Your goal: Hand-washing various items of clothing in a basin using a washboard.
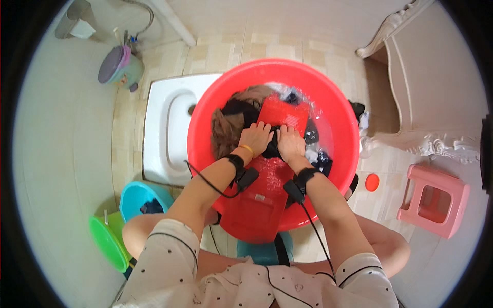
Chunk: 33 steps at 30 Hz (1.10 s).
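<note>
A small black cloth lies bunched on a red washboard. My left hand has its fingers curled over the cloth's left side. From the right, my right hand grips the same cloth, close beside the left. The washboard slopes into a large red basin, its lower end resting over the near rim. Soapy water in the basin holds brown garments, along with dark and white clothes around the board. Both wrists wear black straps with small boxes and cables.
A white squat toilet is set in the floor on the left. Nearer stand a blue basin with dark cloth and a green basin. At right are a pink stool, a red disc and a carved white cabinet. A lidded bin stands far left.
</note>
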Available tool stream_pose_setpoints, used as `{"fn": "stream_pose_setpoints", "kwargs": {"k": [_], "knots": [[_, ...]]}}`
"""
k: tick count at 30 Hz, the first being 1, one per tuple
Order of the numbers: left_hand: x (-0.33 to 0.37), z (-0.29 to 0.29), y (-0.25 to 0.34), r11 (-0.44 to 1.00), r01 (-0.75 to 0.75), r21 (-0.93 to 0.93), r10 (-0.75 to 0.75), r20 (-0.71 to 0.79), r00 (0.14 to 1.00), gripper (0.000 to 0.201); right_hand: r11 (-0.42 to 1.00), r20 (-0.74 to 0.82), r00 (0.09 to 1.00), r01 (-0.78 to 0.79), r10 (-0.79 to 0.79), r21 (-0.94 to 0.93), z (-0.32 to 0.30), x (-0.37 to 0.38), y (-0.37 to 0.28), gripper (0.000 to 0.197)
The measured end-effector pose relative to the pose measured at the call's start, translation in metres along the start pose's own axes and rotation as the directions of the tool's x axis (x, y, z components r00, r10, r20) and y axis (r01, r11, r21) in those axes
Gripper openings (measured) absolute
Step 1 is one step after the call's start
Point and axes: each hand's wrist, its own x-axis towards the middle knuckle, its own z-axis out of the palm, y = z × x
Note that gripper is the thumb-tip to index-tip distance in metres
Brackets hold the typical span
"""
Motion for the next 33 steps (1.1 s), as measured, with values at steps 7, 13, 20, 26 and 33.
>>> {"fn": "stream_pose_setpoints", "kwargs": {"k": [7, 13, 20, 26, 33], "knots": [[-0.062, -0.044, -0.043, 0.965, -0.187, -0.185, 0.189, -0.009, 0.982, 0.044, 0.88, -0.109, 0.957, 0.29, -0.269, 0.375, -0.034, -0.101, 0.02, 0.034], [-0.027, -0.011, 0.005, 0.889, 0.324, -0.324, -0.279, 0.179, 0.943, 0.042, 0.996, -0.482, 0.873, 0.051, -0.077, -0.067, -0.004, -0.036, 0.0, 0.041], [-0.171, -0.042, 0.019, 0.935, -0.353, 0.009, 0.353, 0.039, 0.935, 0.052, 0.891, -0.22, 0.867, 0.454, -0.448, -0.024, -0.004, -0.187, -0.018, 0.046], [-0.013, 0.004, 0.011, 0.999, 0.018, -0.031, -0.018, 0.006, 1.0, 0.035, 0.993, -0.027, 0.994, 0.103, -0.102, 0.056, 0.02, -0.018, 0.008, 0.039], [-0.12, -0.029, 0.008, 0.939, -0.339, 0.052, 0.34, -0.005, 0.941, 0.058, 0.948, -0.137, 0.943, 0.313, -0.303, 0.061, 0.001, -0.137, 0.0, 0.059]]}}
